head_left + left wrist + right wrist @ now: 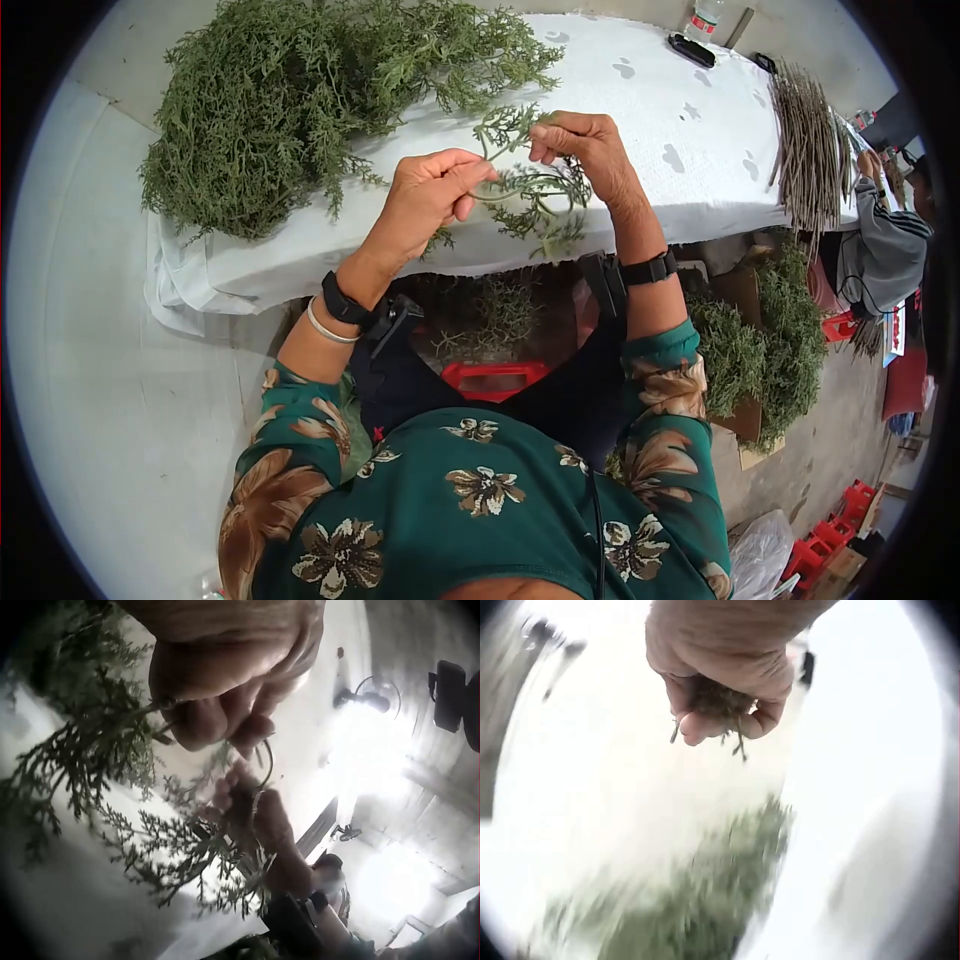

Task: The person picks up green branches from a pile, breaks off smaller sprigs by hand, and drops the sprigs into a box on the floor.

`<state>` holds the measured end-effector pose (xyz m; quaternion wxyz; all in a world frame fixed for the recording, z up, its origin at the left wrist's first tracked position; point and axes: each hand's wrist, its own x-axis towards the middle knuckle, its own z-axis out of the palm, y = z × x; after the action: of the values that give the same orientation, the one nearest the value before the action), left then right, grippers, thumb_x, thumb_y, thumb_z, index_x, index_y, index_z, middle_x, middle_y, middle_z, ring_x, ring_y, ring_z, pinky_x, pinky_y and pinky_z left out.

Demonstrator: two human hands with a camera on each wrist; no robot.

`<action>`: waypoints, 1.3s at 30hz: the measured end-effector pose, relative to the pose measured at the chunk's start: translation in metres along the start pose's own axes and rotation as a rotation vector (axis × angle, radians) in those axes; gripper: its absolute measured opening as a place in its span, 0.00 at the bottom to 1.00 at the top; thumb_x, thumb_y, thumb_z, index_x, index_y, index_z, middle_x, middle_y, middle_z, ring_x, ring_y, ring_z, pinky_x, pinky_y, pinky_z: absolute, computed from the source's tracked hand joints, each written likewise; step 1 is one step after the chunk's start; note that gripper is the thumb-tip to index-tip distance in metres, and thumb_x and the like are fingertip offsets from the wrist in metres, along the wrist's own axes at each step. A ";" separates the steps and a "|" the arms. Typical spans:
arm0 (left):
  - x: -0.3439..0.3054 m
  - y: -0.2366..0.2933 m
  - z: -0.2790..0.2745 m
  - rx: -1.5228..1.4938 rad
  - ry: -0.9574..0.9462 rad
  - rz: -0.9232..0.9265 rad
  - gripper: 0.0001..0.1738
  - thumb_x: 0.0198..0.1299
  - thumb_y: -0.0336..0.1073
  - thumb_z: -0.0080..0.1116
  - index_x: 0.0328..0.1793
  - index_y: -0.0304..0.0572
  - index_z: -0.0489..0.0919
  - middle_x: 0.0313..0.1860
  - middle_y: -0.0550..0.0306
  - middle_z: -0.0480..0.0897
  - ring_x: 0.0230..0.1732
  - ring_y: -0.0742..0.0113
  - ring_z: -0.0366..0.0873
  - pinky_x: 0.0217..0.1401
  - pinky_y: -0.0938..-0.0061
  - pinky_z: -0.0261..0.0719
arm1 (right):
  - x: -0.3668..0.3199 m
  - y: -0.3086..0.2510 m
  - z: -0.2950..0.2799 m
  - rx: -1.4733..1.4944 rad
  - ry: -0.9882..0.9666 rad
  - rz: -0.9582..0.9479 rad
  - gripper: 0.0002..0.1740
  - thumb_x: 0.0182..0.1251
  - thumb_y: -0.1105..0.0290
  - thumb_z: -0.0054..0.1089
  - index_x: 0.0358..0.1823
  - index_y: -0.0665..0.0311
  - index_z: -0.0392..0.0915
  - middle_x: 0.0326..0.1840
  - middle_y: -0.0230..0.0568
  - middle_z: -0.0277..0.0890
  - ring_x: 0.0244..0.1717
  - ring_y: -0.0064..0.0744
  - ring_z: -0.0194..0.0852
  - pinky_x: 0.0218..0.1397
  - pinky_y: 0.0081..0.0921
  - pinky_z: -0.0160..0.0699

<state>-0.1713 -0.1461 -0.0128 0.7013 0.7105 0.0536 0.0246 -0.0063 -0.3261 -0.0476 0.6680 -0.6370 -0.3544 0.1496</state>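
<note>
Above the front edge of the white-covered table, my left hand [425, 195] pinches the stem of a green, feathery-leaved sprig [572, 186] between thumb and fingers. The stem is bent in a curve, with leafy ends hanging toward the right. Close beside it, my right hand [597, 158] has its thumb and fingers curled round part of the greenery. Short stem ends [740, 742] poke out below those fingers in the right wrist view. From the left wrist view, leafy shoots [172, 851] spread out under the left hand, and a thin curved stem [268, 769] runs between the hands.
A big heap of matching greenery [270, 120] covers the table's left part. Bundled brown sticks [805, 145], a black phone-like object [692, 50] and a bottle [704, 20] lie to the right. More greenery [790, 340] stands on the floor; another person [885, 245] sits beyond.
</note>
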 end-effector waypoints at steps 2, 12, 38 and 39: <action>-0.018 0.010 -0.010 0.020 0.029 0.003 0.13 0.65 0.37 0.53 0.40 0.33 0.80 0.16 0.68 0.70 0.14 0.86 0.58 0.16 0.88 0.49 | 0.009 0.047 -0.088 0.158 0.227 -0.012 0.15 0.65 0.61 0.53 0.32 0.67 0.79 0.30 0.35 0.77 0.27 0.20 0.70 0.33 0.18 0.70; 0.003 0.013 -0.004 -0.074 -0.093 -0.042 0.13 0.63 0.38 0.55 0.39 0.34 0.81 0.15 0.71 0.68 0.14 0.86 0.58 0.16 0.88 0.49 | -0.012 -0.033 0.015 0.302 -0.070 0.110 0.18 0.68 0.61 0.49 0.47 0.68 0.77 0.47 0.42 0.79 0.37 0.25 0.77 0.36 0.20 0.74; 0.004 0.020 -0.044 -0.481 0.070 0.001 0.09 0.62 0.33 0.55 0.43 0.34 0.79 0.23 0.60 0.78 0.11 0.86 0.55 0.14 0.87 0.50 | -0.009 -0.028 -0.020 0.521 0.071 -0.036 0.03 0.59 0.74 0.59 0.33 0.63 0.76 0.47 0.55 0.76 0.29 0.25 0.75 0.28 0.18 0.70; 0.005 0.018 -0.046 -0.540 0.060 -0.004 0.09 0.62 0.33 0.55 0.43 0.35 0.79 0.24 0.59 0.79 0.11 0.86 0.54 0.14 0.87 0.50 | -0.009 -0.026 -0.021 0.554 0.036 -0.038 0.03 0.59 0.74 0.60 0.32 0.63 0.75 0.47 0.56 0.76 0.30 0.25 0.76 0.29 0.18 0.70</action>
<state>-0.1707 -0.0996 0.0060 0.8634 0.4966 0.0674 0.0576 -0.0051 -0.3516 -0.0235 0.8258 -0.4256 -0.2998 0.2167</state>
